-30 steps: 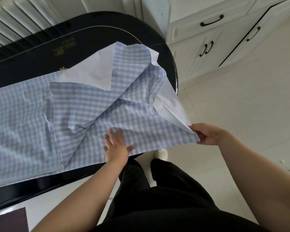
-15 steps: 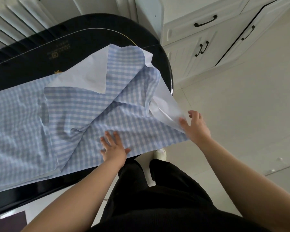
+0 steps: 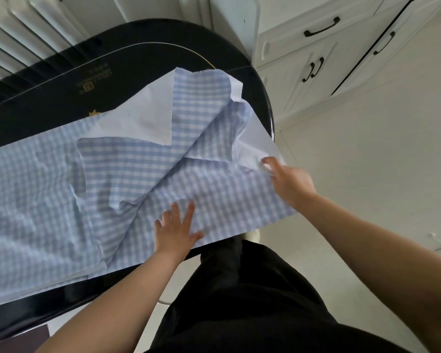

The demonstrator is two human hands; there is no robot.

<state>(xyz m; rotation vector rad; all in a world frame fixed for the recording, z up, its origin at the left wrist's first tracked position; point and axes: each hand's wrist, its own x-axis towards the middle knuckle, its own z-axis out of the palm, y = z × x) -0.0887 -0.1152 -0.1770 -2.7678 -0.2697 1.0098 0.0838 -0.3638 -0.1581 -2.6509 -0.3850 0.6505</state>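
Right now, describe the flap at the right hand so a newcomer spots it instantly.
On the black table lies a blue-checked cloth. At its right end, by the table's rounded edge, a plain white flap stands turned up, at the fingertips of the right hand. The other white flap lies flatter, further left, untouched.

A glossy black table (image 3: 138,54), trimmed with a thin gold line, was set before a white ribbed panel (image 3: 23,29). White cabinets (image 3: 290,80) were fitted with black handles (image 3: 321,28), and the floor (image 3: 379,161) was laid with pale tiles.
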